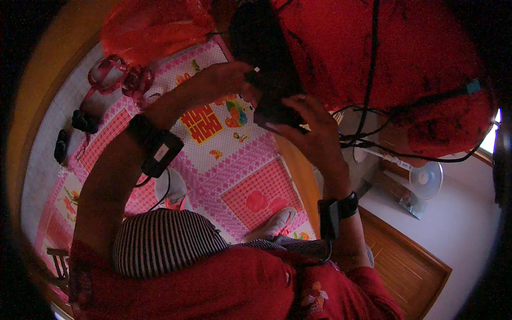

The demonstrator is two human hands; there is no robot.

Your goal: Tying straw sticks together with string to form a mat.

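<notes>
My left hand (241,80) reaches in at the upper middle, bent at the edge of a dark shape, with its fingers partly lost in shadow. Facing it, my right hand (314,125) has its fingers curled round a dark boxy object (274,112), whose kind is too dark to make out. A larger black mass (261,40) lies just beyond both hands. Black strapped devices sit on my left forearm (101,186) and right wrist (338,208). Beneath the hands spreads a pink patterned cloth (213,165).
Red dark-marked fabric (384,58) fills the upper right, crossed by black cables (368,133). A red plastic bag (154,26) lies at the upper left, near a reddish strap (106,74) and small black items (84,121). At right are a small fan (426,178) and wooden door (405,261).
</notes>
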